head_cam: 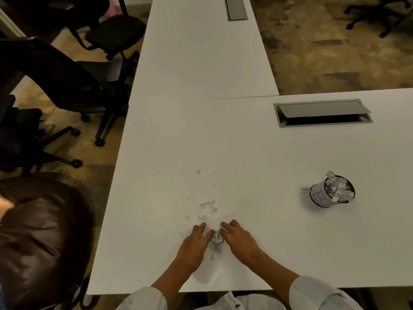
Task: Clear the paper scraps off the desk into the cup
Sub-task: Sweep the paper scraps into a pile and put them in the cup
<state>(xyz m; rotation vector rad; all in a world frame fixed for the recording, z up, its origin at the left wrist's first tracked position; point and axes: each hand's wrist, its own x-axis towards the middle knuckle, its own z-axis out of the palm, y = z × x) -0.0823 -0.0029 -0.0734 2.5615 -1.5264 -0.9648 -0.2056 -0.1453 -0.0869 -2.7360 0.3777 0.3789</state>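
Two hands, left hand (196, 241) and right hand (238, 237), flat on the white desk (257, 153), fingers spread, cupping a small heap of paper scraps (215, 237) between them. More scraps strewn just beyond, too many to count. One cup (330, 193), well right, brimming with paper. Two cable hatches (321, 113). Black office chairs (67, 86) left, over mottled carpet.

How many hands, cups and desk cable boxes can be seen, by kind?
Hands: 2, the left hand and the right hand
Cup: 1
Cable boxes: 2, near cable box and far cable box
Total: 5
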